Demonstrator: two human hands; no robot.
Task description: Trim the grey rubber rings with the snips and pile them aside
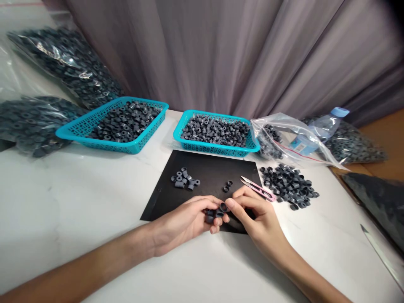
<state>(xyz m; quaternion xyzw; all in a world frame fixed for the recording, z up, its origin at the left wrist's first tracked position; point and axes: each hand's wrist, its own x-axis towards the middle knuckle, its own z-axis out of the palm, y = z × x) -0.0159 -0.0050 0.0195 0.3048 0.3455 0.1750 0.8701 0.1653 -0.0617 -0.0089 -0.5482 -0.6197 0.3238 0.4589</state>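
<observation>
My left hand (186, 219) is curled round several small dark grey rubber rings (217, 211) over the near edge of a black mat (214, 168). My right hand (252, 212) meets it from the right, fingers pinched on one ring at the top of that cluster. On the mat lie a small heap of rings (185, 179) at the left and two loose rings (227, 185) in the middle. Pink thread snips (257, 188) lie just beyond my right hand, their blades pointing left.
A loose pile of rings (290, 185) lies right of the mat. Two turquoise baskets (82, 128) (181, 130) full of rings stand behind it. Plastic bags of rings (277, 134) (31, 122) and a water bottle (318, 128) line the back. A blade (378, 252) lies at right.
</observation>
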